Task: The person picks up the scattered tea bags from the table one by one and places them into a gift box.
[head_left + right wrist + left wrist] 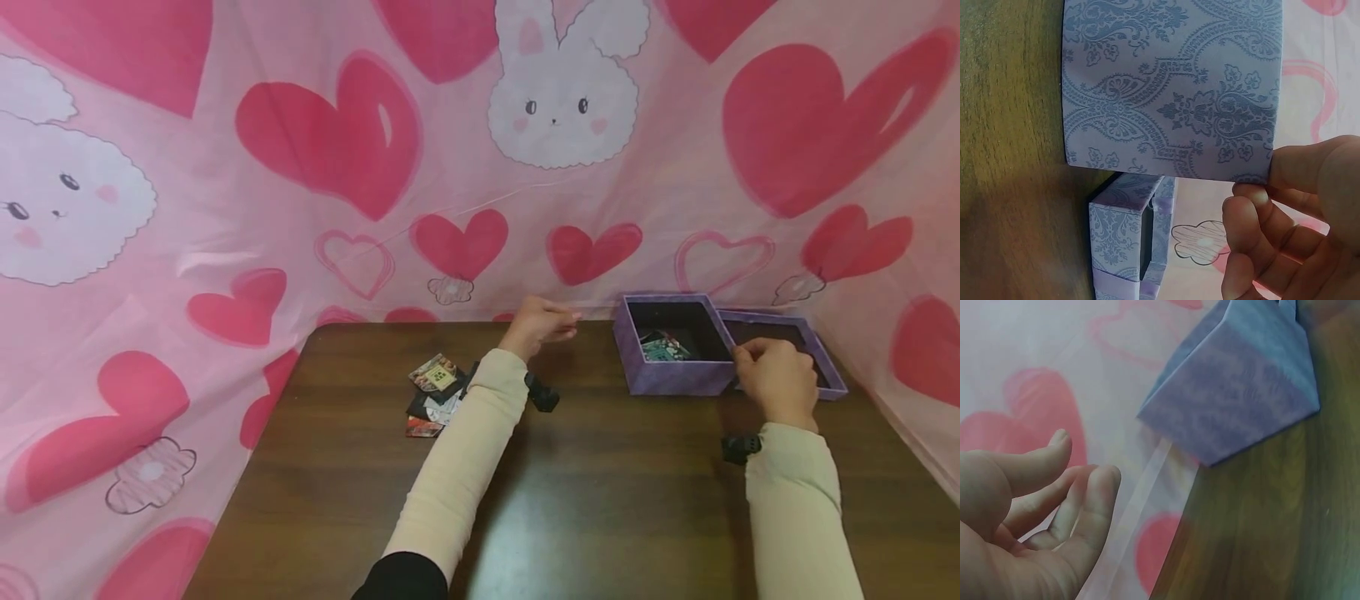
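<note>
two hands are in view: a left hand (536, 325) and a right hand (776, 379). one purple box (671, 375), with one purple lid (828, 379) beside it. one small pile of cards (435, 396) on one worktop (600, 500); the number of cards cannot be told.

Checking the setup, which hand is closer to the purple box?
Right. The right hand touches the purple box at its front corner; the left hand hovers apart, off its left side.
</note>
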A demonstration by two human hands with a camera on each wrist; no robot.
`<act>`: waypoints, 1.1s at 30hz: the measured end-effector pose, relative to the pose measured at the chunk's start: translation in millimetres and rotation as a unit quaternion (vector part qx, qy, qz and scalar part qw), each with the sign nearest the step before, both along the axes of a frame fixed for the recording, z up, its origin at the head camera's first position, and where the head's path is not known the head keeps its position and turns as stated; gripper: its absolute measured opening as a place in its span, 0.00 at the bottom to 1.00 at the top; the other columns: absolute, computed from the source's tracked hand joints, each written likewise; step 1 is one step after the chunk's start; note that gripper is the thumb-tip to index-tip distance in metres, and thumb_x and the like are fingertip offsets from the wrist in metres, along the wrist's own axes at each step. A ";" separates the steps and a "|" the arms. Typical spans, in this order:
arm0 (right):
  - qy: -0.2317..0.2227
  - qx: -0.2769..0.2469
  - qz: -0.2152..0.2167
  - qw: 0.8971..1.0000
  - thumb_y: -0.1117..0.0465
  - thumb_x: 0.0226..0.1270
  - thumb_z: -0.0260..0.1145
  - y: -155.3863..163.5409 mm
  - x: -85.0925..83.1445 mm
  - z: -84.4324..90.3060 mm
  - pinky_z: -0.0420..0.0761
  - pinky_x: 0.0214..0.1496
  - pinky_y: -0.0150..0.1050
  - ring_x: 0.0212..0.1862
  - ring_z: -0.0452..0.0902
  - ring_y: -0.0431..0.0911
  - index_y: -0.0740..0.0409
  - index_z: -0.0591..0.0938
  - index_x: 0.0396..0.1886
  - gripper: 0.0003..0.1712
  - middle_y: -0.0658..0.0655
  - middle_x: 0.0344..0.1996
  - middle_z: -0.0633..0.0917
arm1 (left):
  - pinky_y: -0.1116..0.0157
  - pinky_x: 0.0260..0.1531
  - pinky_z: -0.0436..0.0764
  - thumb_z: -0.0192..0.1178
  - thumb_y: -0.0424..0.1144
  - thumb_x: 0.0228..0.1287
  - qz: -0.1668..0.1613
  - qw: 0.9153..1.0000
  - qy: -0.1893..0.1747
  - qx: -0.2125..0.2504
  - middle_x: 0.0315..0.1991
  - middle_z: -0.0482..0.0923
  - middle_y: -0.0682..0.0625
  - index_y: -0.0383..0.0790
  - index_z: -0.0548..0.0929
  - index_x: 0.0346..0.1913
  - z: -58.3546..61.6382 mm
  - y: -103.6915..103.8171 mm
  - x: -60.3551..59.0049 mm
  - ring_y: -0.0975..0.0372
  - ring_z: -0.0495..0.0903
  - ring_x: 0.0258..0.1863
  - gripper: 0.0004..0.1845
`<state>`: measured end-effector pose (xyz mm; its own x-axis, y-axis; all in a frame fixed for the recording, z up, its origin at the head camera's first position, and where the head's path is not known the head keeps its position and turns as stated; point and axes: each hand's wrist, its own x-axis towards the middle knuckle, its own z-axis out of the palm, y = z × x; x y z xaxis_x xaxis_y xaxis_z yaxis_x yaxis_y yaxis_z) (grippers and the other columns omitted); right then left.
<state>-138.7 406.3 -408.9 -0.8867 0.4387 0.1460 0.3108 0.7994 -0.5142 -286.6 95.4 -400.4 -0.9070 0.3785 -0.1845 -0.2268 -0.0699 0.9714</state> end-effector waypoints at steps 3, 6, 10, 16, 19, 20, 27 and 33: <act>-0.006 -0.004 0.001 1.000 0.52 0.75 0.57 -1.3 -0.1 0.3 0.72 0.34 0.66 0.46 0.73 0.77 0.66 0.84 0.46 0.21 0.75 0.45 0.82 | 0.55 0.44 0.86 0.68 0.26 0.63 0.006 1.000 0.000 -0.011 0.38 0.86 0.35 0.23 0.87 0.45 -0.4 -15.3 -2.9 0.59 0.84 0.25 0.10; -0.012 -0.008 0.005 1.000 0.51 0.76 0.57 -2.4 -0.4 0.4 0.72 0.34 0.66 0.46 0.73 0.77 0.66 0.84 0.46 0.21 0.75 0.45 0.82 | 0.52 0.48 0.84 0.67 0.25 0.63 0.013 1.000 -0.004 -0.014 0.41 0.85 0.32 0.22 0.86 0.47 -0.4 -31.4 -6.6 0.60 0.83 0.25 0.11; -0.011 -0.005 0.006 1.000 0.51 0.76 0.57 -2.5 -1.2 0.4 0.72 0.34 0.66 0.47 0.72 0.77 0.66 0.84 0.47 0.22 0.76 0.46 0.81 | 0.49 0.53 0.80 0.66 0.25 0.64 0.016 1.000 -0.003 -0.019 0.44 0.83 0.30 0.19 0.83 0.50 -0.5 -53.9 -12.4 0.61 0.83 0.24 0.14; -0.013 -0.003 0.000 1.000 0.51 0.76 0.57 -1.2 -1.7 1.3 0.72 0.35 0.68 0.47 0.71 0.78 0.66 0.84 0.48 0.22 0.76 0.47 0.81 | 0.50 0.52 0.81 0.67 0.26 0.64 0.037 0.998 0.004 -0.059 0.37 0.85 0.37 0.20 0.84 0.50 -2.2 -90.7 -16.9 0.61 0.83 0.25 0.14; -0.016 -0.005 0.000 1.000 0.50 0.76 0.56 -1.9 -2.1 1.1 0.72 0.35 0.68 0.47 0.71 0.78 0.66 0.84 0.48 0.22 0.76 0.48 0.81 | 0.50 0.51 0.81 0.68 0.26 0.63 0.053 0.996 0.007 -0.074 0.35 0.85 0.38 0.20 0.84 0.49 -4.0 -106.8 -18.4 0.60 0.84 0.26 0.14; -0.018 -0.006 0.000 1.000 0.50 0.76 0.56 -2.3 -2.2 1.1 0.72 0.35 0.68 0.47 0.71 0.78 0.65 0.84 0.48 0.22 0.76 0.48 0.81 | 0.49 0.52 0.81 0.68 0.26 0.63 0.057 0.995 0.007 -0.078 0.36 0.84 0.38 0.20 0.84 0.49 -4.5 -111.5 -18.4 0.60 0.84 0.26 0.14; -0.016 -0.006 -0.005 1.000 0.51 0.75 0.57 -2.6 -1.3 1.9 0.73 0.34 0.67 0.46 0.72 0.78 0.66 0.84 0.48 0.22 0.76 0.47 0.81 | 0.50 0.49 0.84 0.69 0.27 0.62 0.055 0.989 0.033 -0.132 0.35 0.82 0.42 0.21 0.85 0.47 -13.2 -138.3 -17.9 0.58 0.83 0.28 0.12; -0.014 -0.002 -0.005 1.000 0.51 0.75 0.57 -2.6 -1.2 2.3 0.73 0.34 0.67 0.46 0.72 0.79 0.66 0.84 0.47 0.22 0.77 0.46 0.81 | 0.54 0.39 0.87 0.73 0.31 0.59 0.044 0.963 0.057 -0.258 0.35 0.86 0.41 0.28 0.89 0.40 -26.7 -149.3 -18.4 0.56 0.85 0.30 0.09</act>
<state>-139.9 403.7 -406.6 -0.8859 0.4482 0.1196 0.3332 0.7942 -0.5083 -305.1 -53.9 -427.1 -0.9568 0.1841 -0.2251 -0.1318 0.4154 0.9000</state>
